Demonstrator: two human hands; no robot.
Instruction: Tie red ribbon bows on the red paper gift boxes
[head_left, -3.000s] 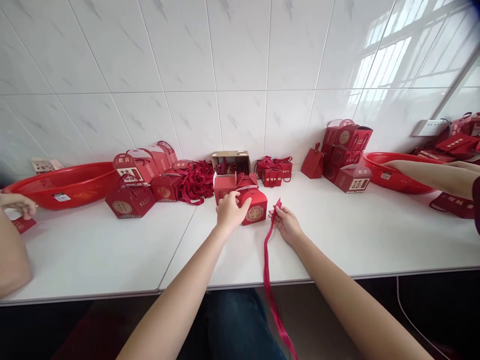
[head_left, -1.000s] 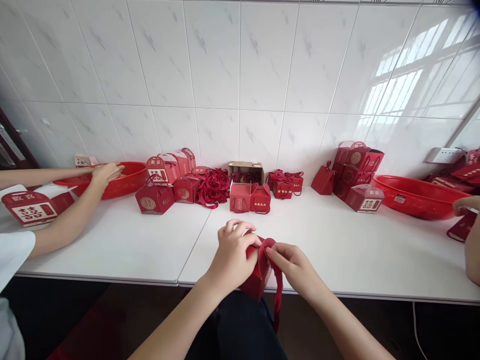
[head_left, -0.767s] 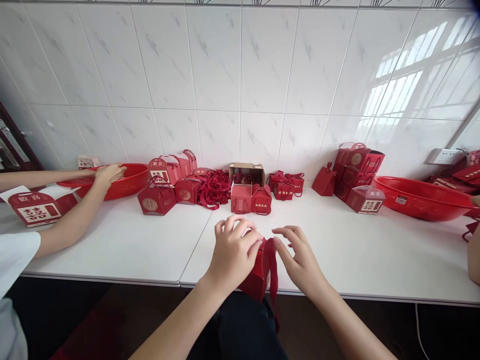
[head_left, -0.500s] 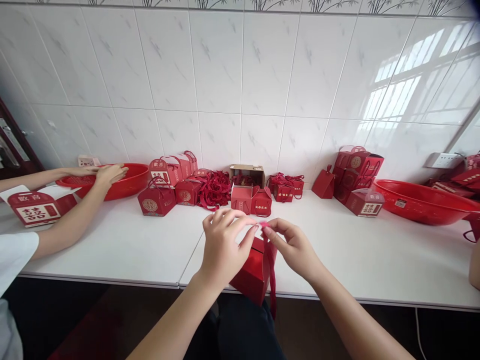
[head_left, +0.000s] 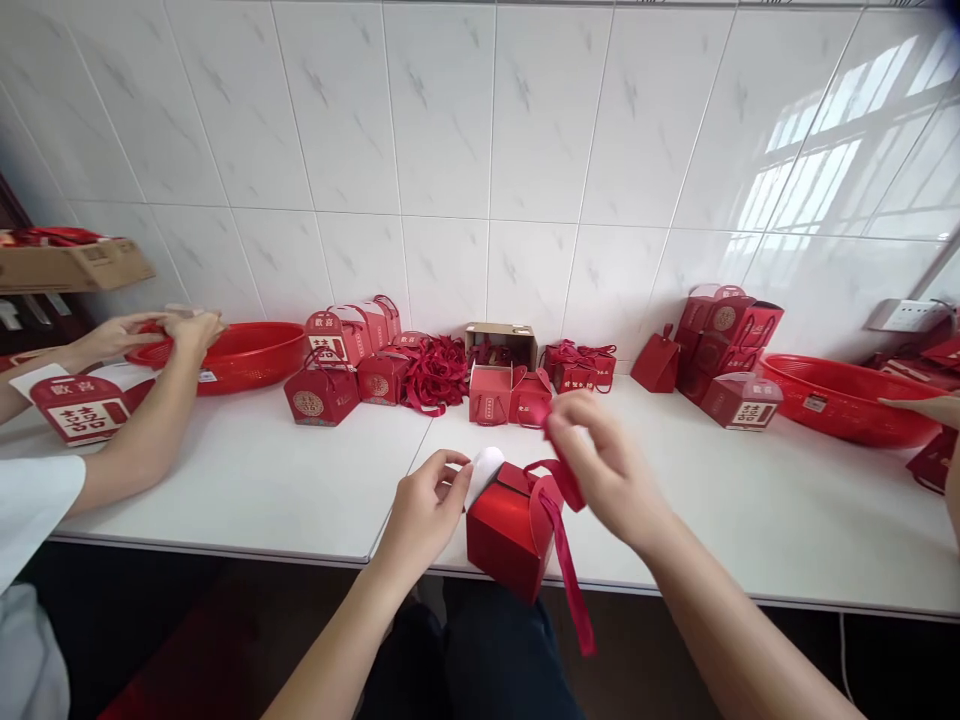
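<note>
left hand [head_left: 421,515] pinches white flap [head_left: 484,474]; right hand [head_left: 611,478], blurred, seemingly clamped on ribbon [head_left: 572,582].

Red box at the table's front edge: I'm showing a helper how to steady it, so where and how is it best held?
Hold the red box low on its body, probably palm-first from the near side: the panel there looks broad, flat and bare. Avoid the white-faced flap, which stands up at the left hand, and the rounded flap, which carries the ribbon.
</note>
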